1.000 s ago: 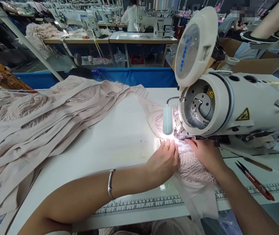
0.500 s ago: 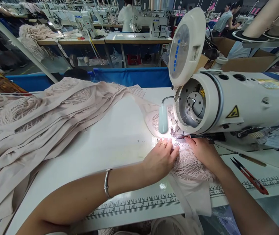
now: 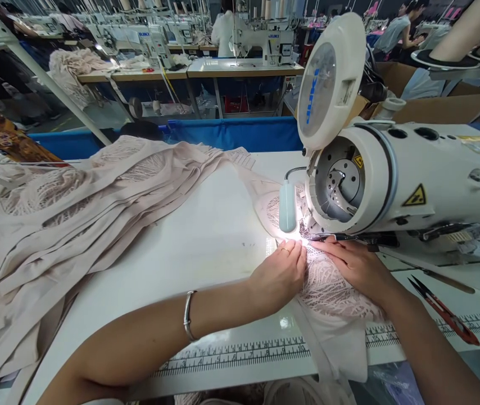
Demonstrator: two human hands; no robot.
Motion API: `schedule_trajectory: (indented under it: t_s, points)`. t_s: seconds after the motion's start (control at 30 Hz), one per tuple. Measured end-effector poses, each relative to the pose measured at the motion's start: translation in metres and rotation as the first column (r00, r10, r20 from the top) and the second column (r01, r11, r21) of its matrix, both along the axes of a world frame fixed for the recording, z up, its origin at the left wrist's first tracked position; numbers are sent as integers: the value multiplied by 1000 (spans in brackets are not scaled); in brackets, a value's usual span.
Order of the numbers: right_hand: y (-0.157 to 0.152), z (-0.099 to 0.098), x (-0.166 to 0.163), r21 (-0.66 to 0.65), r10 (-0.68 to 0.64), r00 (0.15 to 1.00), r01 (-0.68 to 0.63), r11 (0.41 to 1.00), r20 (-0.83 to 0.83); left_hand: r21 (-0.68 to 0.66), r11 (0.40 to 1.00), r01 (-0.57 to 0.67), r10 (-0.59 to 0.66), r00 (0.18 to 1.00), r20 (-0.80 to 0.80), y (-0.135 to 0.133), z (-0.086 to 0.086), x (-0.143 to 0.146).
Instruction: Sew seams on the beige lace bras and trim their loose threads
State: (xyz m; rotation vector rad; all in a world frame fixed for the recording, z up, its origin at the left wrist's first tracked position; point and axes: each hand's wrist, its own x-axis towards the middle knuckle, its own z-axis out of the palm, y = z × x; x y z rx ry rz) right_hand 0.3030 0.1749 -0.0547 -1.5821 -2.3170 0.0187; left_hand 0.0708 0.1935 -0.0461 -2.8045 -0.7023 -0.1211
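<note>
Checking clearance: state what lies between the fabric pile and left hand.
Between the fabric pile and left hand, the head view shows only white tabletop, faintly marked.

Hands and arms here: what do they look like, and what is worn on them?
The left hand is ungloved, with a thin gold-coloured ring; a rounded silver-coloured bangle circles the left forearm. The right hand is ungloved too, and shows no jewellery, nor does the right forearm. Neither forearm is sleeved.

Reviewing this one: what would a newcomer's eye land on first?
Probably the white sewing machine on the right, its round cover swung up. Next, the left hand and right hand on pale lacy fabric, just in front of a lit lamp. A heap of similar fabric lies at left.
</note>
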Motion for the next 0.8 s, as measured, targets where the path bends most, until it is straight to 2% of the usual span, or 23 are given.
schedule_trajectory:
  t_s: [0.23, 0.47, 0.63, 0.8]
  points:
    - [1, 10, -5, 32, 93, 995, -94, 995, 47, -80, 996, 40, -34, 997, 73, 7, -3, -5]
    - [-1, 9, -10, 51, 30, 996, -34, 998, 81, -131, 988, 84, -61, 984, 169, 16, -1, -8]
    - [-1, 9, -13, 98, 56, 995, -64, 993, 83, -147, 979, 143, -104, 964, 246, 24, 1, -14]
    - [1, 7, -13, 152, 73, 993, -86, 985, 93, -167, 969, 181, -137, 960, 246, 39, 4, -22]
